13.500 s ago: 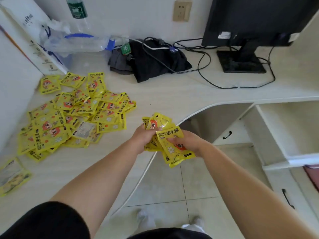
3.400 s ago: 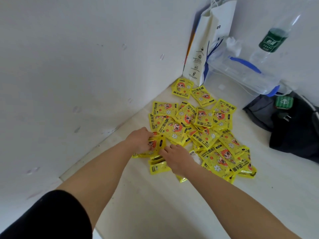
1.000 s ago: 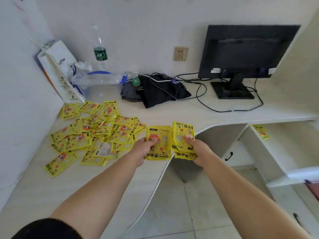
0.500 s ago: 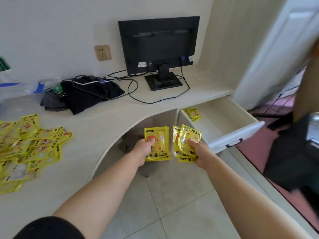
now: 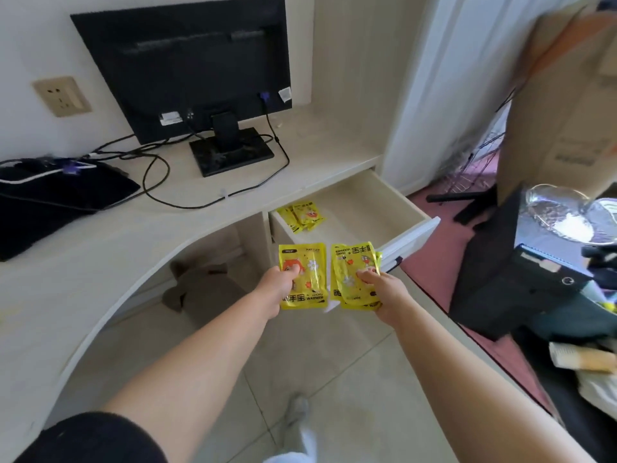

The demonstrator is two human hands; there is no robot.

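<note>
At the far left, a black cloth lies on the desk, with a wall socket above it and a dark monitor standing further right. Out over the floor in front of the desk edge, my left hand pinches a single yellow hand-warmer packet, thumb on its printed face, holding it upright. Just beside it, not touching, my right hand grips a small stack of packets, fingers curled round its lower edge. Behind both hands the open drawer is pulled out from the desk, and a few more packets lie in its far left corner. A cardboard box stands at the far right.
</note>
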